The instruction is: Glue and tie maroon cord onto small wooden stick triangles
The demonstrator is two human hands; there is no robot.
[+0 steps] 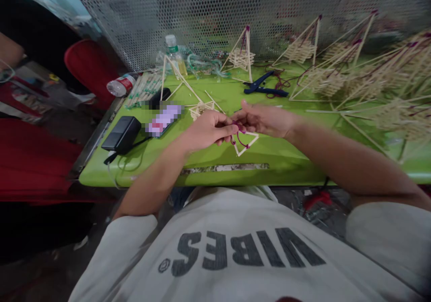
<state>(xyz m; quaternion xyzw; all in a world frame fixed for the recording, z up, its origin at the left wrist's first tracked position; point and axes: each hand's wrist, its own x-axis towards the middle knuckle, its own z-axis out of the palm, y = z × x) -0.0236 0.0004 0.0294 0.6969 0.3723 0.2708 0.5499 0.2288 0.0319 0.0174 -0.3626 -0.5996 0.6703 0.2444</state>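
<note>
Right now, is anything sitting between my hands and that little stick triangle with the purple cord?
Nothing visible does. The left hand and right hand already meet at the purple cord on the stick triangle. The blue pliers lie farther back on the green table, apart from them.

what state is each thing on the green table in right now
stick triangle: flat on the table, purple cord at its corners
purple cord: pinched between both hands
left hand: grip closed on the cord
right hand: grip closed on the cord
blue pliers: lying flat, untouched
clear bottle: upright, cap on
red-label bottle: on its side
</note>
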